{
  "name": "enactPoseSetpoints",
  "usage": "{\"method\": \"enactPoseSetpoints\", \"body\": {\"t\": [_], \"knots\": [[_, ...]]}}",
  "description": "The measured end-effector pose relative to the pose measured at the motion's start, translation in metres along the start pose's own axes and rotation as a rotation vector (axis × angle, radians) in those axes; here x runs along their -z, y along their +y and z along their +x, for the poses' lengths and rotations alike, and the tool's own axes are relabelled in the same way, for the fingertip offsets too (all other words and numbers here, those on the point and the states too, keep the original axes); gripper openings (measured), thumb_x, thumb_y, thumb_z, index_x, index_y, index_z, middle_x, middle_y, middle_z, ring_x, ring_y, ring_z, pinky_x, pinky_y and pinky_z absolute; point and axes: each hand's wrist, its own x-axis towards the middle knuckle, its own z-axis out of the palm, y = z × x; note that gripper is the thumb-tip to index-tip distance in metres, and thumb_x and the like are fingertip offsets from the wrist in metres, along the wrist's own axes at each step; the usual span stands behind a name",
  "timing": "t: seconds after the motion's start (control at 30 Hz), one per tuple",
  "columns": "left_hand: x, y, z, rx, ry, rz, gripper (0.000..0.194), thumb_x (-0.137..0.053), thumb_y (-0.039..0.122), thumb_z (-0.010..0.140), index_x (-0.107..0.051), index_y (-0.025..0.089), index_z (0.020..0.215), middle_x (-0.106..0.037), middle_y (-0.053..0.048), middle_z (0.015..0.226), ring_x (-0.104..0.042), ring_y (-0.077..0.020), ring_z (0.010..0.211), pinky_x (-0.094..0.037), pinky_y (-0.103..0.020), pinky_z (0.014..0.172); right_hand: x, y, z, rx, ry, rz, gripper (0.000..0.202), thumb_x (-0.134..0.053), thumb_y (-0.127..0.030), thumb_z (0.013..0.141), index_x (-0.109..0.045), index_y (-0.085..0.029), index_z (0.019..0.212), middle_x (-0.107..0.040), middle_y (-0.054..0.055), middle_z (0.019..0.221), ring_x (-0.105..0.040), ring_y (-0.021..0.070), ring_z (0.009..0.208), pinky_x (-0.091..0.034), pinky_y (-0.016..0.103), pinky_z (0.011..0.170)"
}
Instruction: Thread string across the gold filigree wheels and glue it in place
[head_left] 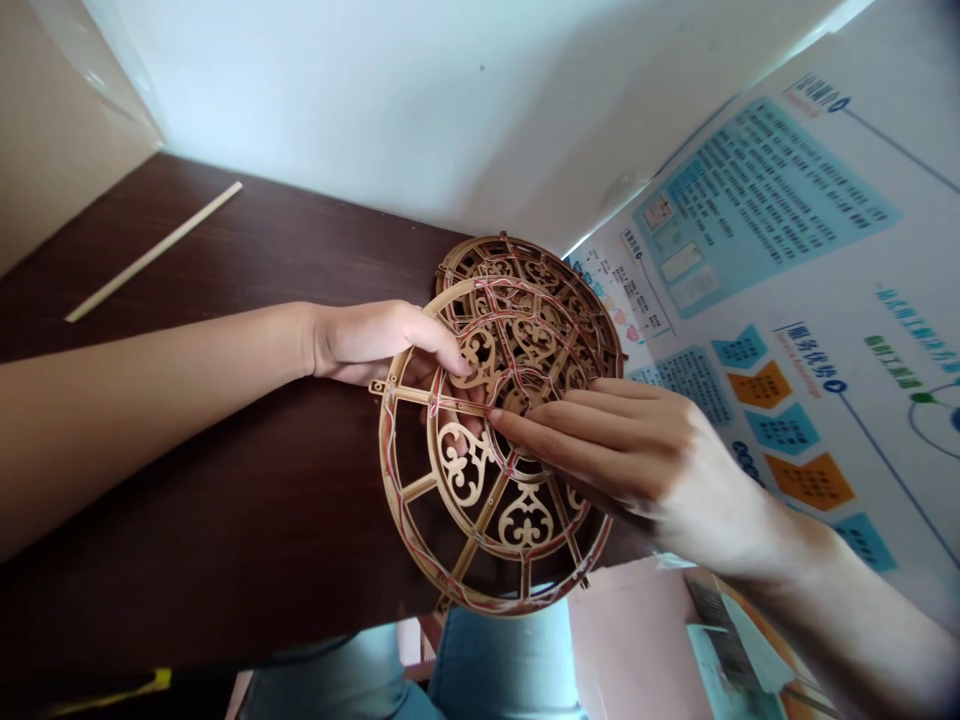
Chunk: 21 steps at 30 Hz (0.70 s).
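Observation:
A round, wheel-like wooden lattice (418, 487) with scroll cut-outs and red wires along its rings is tilted over the table edge. My left hand (375, 340) grips its left side, thumb on the front and fingers behind it. My right hand (622, 435) reaches from the right, fingers stretched out together, one fingertip touching a spoke near the hub. Behind the lattice, several similar round wooden pieces (600, 300) lie on the table.
The dark brown table (225, 500) meets a white wall (360, 100). A thin pale stick (154, 252) lies at the back left. On the right stands a printed board (772, 220). Below are a pink box (637, 640) and my legs in jeans.

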Motion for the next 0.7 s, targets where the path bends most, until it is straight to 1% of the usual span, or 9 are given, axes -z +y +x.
{"method": "enactPoseSetpoints", "body": {"t": [0.1,0.2,0.3,0.37,0.47,0.57,0.7], "knots": [[0.0,0.0,0.001,-0.015,0.005,0.034,0.022,-0.066,0.028,0.087,-0.083,0.014,0.086,-0.079,-0.006,0.08,-0.077,-0.0274,0.111,-0.051,-0.04,0.113,-0.002,-0.001,0.001,-0.016,0.002,-0.012,0.035,-0.037,-0.023,0.117,-0.065,-0.01,0.132,-0.077,0.009,0.095,-0.066,0.0196,0.077,-0.043,0.036,0.067],[0.0,0.001,0.0,-0.02,-0.023,0.062,0.024,-0.066,0.031,0.088,-0.084,0.014,0.087,-0.079,-0.008,0.082,-0.076,-0.0285,0.112,-0.051,-0.041,0.113,-0.004,-0.001,0.002,-0.018,0.004,-0.019,0.032,-0.039,-0.022,0.116,-0.066,-0.01,0.13,-0.077,0.007,0.092,-0.064,0.0194,0.074,-0.043,0.036,0.065],[0.0,0.002,0.0,-0.02,-0.03,0.066,0.025,-0.065,0.031,0.089,-0.084,0.014,0.087,-0.079,-0.007,0.081,-0.076,-0.0278,0.112,-0.051,-0.039,0.113,-0.004,-0.001,0.004,-0.015,0.006,-0.022,0.031,-0.04,-0.021,0.116,-0.067,-0.011,0.126,-0.077,0.007,0.092,-0.064,0.0194,0.074,-0.043,0.036,0.064],[0.0,0.002,-0.001,-0.014,0.004,0.07,0.026,-0.064,0.029,0.09,-0.084,0.014,0.088,-0.078,-0.007,0.08,-0.076,-0.0268,0.112,-0.051,-0.038,0.113,-0.004,-0.001,0.005,-0.016,0.008,-0.021,0.032,-0.039,-0.022,0.117,-0.067,-0.012,0.126,-0.078,0.007,0.094,-0.065,0.0193,0.075,-0.044,0.036,0.065],[-0.001,0.002,0.0,0.005,0.056,0.062,0.026,-0.064,0.027,0.089,-0.084,0.012,0.089,-0.079,-0.007,0.079,-0.077,-0.0258,0.109,-0.052,-0.036,0.11,-0.004,-0.002,0.004,-0.04,0.016,-0.013,0.031,-0.04,-0.023,0.117,-0.067,-0.012,0.128,-0.077,0.006,0.091,-0.065,0.0185,0.075,-0.043,0.035,0.066],[-0.001,0.002,0.0,0.02,0.052,0.025,0.026,-0.063,0.026,0.088,-0.083,0.01,0.092,-0.079,-0.007,0.078,-0.078,-0.0255,0.105,-0.053,-0.036,0.108,-0.009,-0.004,-0.001,-0.073,0.057,-0.014,0.029,-0.042,-0.022,0.116,-0.067,-0.012,0.128,-0.075,0.005,0.088,-0.066,0.0176,0.074,-0.042,0.034,0.065],[0.0,0.004,-0.002,0.011,0.083,0.017,0.021,-0.066,0.023,0.089,-0.08,0.008,0.094,-0.08,-0.007,0.08,-0.078,-0.0212,0.091,-0.052,-0.036,0.11,-0.022,-0.008,-0.014,-0.12,0.158,0.037,0.026,-0.053,-0.016,0.111,-0.066,-0.011,0.134,-0.077,0.007,0.094,-0.067,0.0174,0.074,-0.043,0.035,0.066]]}}
